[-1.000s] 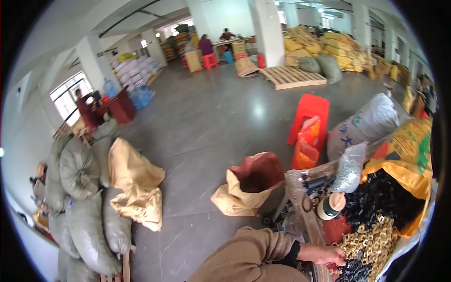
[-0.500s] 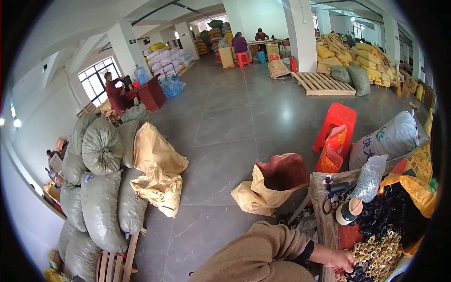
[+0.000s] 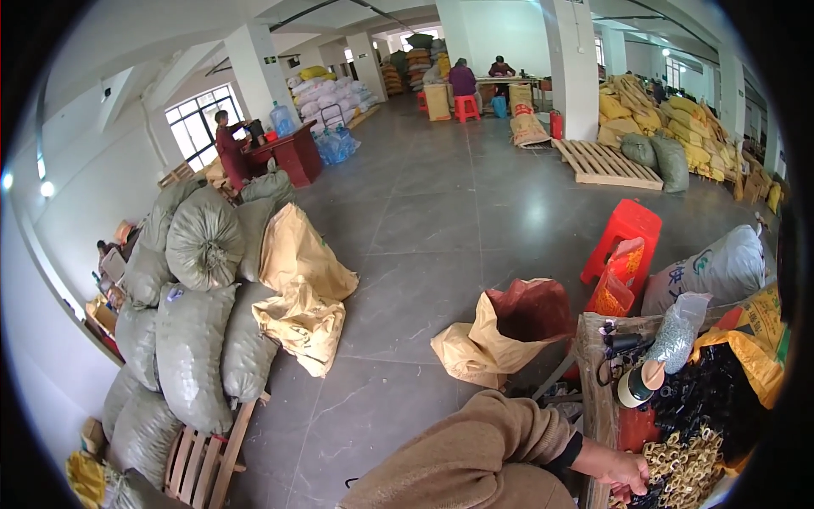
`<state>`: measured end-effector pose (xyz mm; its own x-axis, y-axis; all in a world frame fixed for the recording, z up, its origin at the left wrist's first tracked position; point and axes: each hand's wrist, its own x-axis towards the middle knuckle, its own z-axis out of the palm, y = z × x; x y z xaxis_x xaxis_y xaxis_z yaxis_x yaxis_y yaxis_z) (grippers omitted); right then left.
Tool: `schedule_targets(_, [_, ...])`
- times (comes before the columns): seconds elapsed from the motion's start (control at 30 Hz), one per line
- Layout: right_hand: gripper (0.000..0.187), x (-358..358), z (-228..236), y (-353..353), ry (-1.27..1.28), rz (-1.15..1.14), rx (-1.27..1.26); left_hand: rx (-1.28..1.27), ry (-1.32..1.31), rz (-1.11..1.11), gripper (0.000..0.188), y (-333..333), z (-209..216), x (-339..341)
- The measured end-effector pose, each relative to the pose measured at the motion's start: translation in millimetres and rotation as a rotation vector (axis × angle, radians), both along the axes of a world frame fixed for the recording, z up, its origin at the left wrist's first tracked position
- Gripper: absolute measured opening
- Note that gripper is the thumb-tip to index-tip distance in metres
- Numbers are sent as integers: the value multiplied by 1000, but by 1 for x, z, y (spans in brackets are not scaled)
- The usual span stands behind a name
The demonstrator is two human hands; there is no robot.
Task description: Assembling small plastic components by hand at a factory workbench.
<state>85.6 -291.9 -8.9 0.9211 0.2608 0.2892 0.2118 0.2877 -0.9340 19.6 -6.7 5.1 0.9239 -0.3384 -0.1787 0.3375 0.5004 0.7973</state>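
My left hand, in a brown sleeve, reaches in from the lower edge to the worktable at the right. Its fingers are curled together at the left edge of a heap of small gold-coloured metal pieces. What they hold, if anything, I cannot make out. Behind that heap spreads a pile of small black parts. A dark cup with a pale band and tan lid stands beside it, next to a clear bag of small silvery pieces. My right hand is out of view.
Beyond the wooden table edge stand an open woven sack and a red stool. Stuffed grey-green sacks are stacked on a pallet at the left. People work at far tables; another pallet lies farther back.
The view has turned slightly left, so most of the scene sits farther right. My left hand stays by the gold-coloured pieces, its fingers still curled.
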Motion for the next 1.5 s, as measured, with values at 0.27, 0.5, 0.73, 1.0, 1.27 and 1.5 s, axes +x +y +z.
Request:
schedule_targets(0.27, [27,17,11,45,18,18,-984,256,-167,-122,50,21,77,-29])
schedule_targets(0.5, [22,29,19,100,-236,421,-901,343,-147,-138,63,46,124,-71])
schedule_targets(0.73, [26,2,26,112,202,622,-759,148,-135,-60,46,44,82,-61])
schedule_targets(1.0, [19,-43,42,98,377,258,-575,-126,-35,-353,26,-5,39,-7])
schedule_targets(1.27, [13,-64,18,36,468,-102,-12,-238,61,-463,30,-74,18,23])
schedule_targets(1.5, [16,-78,21,22,361,-261,-146,-274,134,-409,25,-99,-2,36])
